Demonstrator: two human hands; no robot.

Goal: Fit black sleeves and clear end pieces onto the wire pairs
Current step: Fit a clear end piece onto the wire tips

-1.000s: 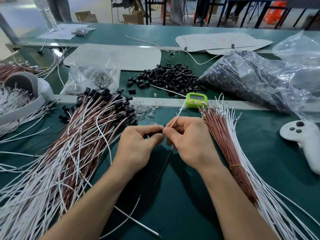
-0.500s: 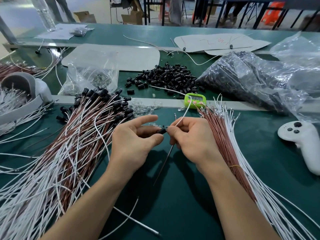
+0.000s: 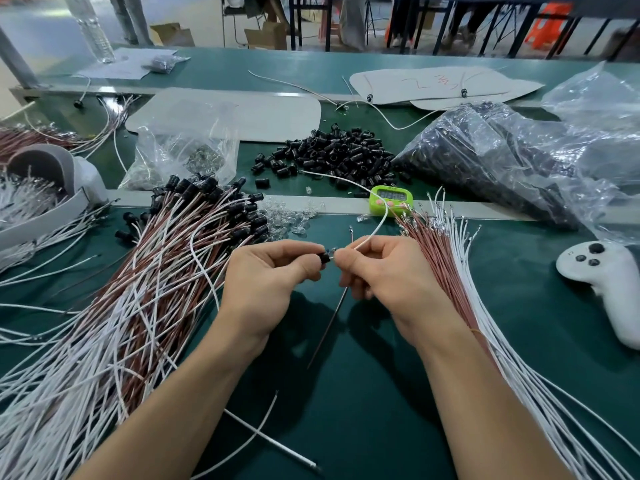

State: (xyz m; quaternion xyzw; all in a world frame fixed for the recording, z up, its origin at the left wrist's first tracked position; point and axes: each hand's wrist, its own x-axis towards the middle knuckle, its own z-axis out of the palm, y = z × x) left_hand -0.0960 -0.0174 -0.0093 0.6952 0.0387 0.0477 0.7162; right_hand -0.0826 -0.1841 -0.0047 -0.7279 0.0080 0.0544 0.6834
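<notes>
A big heap of finished wires [image 3: 138, 282] lies left, a smaller bare bundle [image 3: 446, 268] right (plenty left, I'd judge). Between them the left hand [image 3: 263, 282] pinches a black sleeve [image 3: 325, 257] in its grip; the right hand [image 3: 384, 271] pinches the wire pair [image 3: 380, 223] entering it. Green bench [image 3: 381, 403], loose sleeves [image 3: 332, 150] behind; boxes [image 3: 266, 32] and table legs [image 3: 512, 36] beyond.

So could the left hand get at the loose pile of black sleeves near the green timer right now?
Probably, as far as the path goes: nothing tall stands between the left hand and the pile of black sleeves. But it pinches a black sleeve, so it isn't free.
</notes>
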